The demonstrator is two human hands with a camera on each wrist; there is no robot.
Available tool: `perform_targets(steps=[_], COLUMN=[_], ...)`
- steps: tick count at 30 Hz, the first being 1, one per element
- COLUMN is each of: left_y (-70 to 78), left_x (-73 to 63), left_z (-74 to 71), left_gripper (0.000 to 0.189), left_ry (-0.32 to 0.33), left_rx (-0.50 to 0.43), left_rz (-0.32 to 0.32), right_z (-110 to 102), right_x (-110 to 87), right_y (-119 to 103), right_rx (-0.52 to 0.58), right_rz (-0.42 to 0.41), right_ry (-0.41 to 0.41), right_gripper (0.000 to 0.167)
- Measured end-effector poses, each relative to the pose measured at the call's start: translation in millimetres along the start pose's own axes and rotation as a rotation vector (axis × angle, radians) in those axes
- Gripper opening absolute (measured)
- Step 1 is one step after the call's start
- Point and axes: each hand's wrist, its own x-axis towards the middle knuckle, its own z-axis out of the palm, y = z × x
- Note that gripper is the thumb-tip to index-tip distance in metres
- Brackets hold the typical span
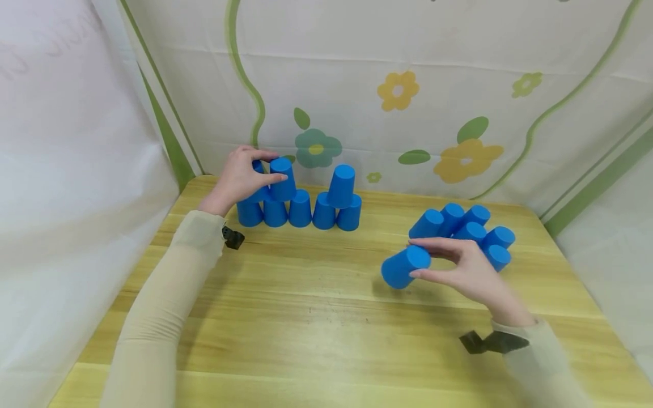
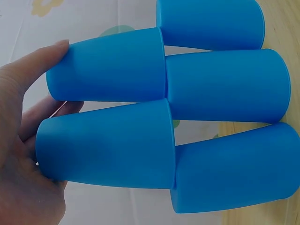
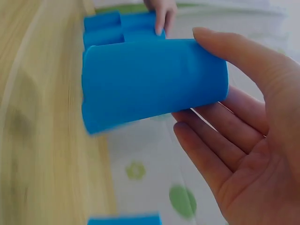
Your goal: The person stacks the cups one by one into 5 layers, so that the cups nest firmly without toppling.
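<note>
My left hand (image 1: 244, 174) pinches an upturned blue cup (image 1: 282, 180) near its top, thumb in front and fingers behind. This cup (image 2: 110, 65) sits on the bottom row, beside another upper cup (image 2: 105, 152) that the hand partly hides in the head view. Several upturned blue cups form that row (image 1: 300, 209). Toward the row's right end, a further cup (image 1: 341, 187) stands on top, apart from the other two. Off to the right, my right hand (image 1: 471, 271) grips a tilted blue cup (image 1: 403, 267) above the table, between thumb and fingers (image 3: 201, 145).
Several more upturned blue cups (image 1: 470, 232) stand grouped at the right of the wooden table (image 1: 316, 323), just behind my right hand. A white cloth (image 1: 347, 85) with printed flowers hangs along the back edge. White sheets (image 1: 76, 198) flank the table.
</note>
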Motion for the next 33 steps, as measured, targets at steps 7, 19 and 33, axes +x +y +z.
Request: perform_targets(steps=[7, 19, 33], left_y=[-1.4, -0.9, -2.8], left_x=[0.3, 2.2, 0.5], left_z=[0.7, 0.0, -2.4], left_gripper=[0.060, 0.060, 0.057], left_ry=[-0.003, -0.011, -0.012], left_rx=[-0.004, -0.007, -0.004], left_rz=[-0.008, -0.010, -0.007], right_z=[24, 46, 58], right_x=[36.4, 96.8, 172.2], right_y=[-26, -49, -95], right_rx=[0.072, 0.093, 0.176], right_rz=[-0.125, -0.207, -0.325], right_ry=[-0.034, 0.015, 0.298], right_gripper=[0.054, 0.051, 0.048])
